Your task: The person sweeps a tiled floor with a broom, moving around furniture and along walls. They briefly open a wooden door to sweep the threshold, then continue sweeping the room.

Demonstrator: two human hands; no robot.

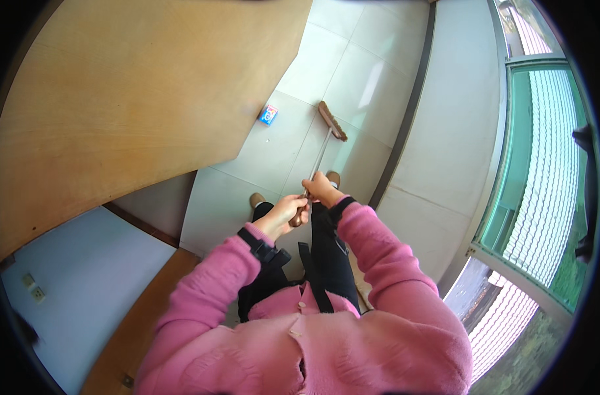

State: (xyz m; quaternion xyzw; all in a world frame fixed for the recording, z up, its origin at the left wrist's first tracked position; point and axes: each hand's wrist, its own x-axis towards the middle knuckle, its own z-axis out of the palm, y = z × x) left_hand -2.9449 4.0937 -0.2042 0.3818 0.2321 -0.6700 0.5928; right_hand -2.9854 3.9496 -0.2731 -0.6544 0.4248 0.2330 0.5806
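A broom stands out ahead of me, its brown bristle head [331, 121] resting on the tiled floor [244, 164]. From the head a thin pale handle [323, 151] slants back to my hands and ends in a brown grip [298, 217]. My left hand [288, 212] is closed around the handle near that end grip. Slightly farther along, my right hand [320, 188] is wrapped round the shaft. Beyond my hands and left of the broom head, a small blue, red and white box [268, 116] lies on the floor, apart from the bristles.
A large wooden panel [142, 72] fills the upper left, its edge beside the small box. Along the right runs a pale wall [444, 131] with a dark base strip, then a green-framed window [520, 178]. My shoes [257, 199] are on the tiles below my hands.
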